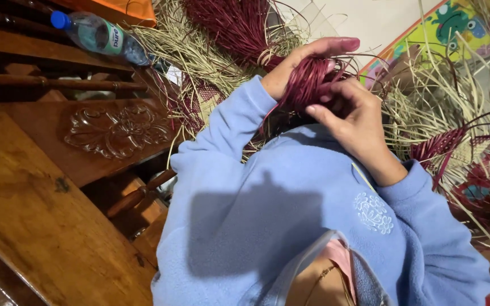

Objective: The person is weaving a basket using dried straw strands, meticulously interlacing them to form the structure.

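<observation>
Between the two hands, just beyond the person's chest, sits a bundle of dark red strands (307, 85), bent into a loop. The left hand (307, 59) lies over the far side of the loop, palm down, fingers stretched rightward and curled about the strands. The right hand (350, 113) comes in from the near right, its fingers pinching and tucking into the same strands on the near side. So both hands grasp the bundle, the left on top and beyond, the right underneath and closer; neither is free. The strands' long run goes roughly from near left to far right where they pass under the left palm, then curve round; loose ends trail toward the blue fleece sleeves (222, 130).

Farther off, a larger sheaf of red fibre (233, 22) fans out at the top, lying among pale straw-coloured strands (188, 51). More pale and red strands (449, 141) crowd the right side, close to the right forearm, so room there is tight. Left of the arms stands carved wooden furniture (114, 127), with a plastic water bottle (100, 35) lying on its far edge, well apart from the hands. A coloured play mat (455, 22) shows at the far right.
</observation>
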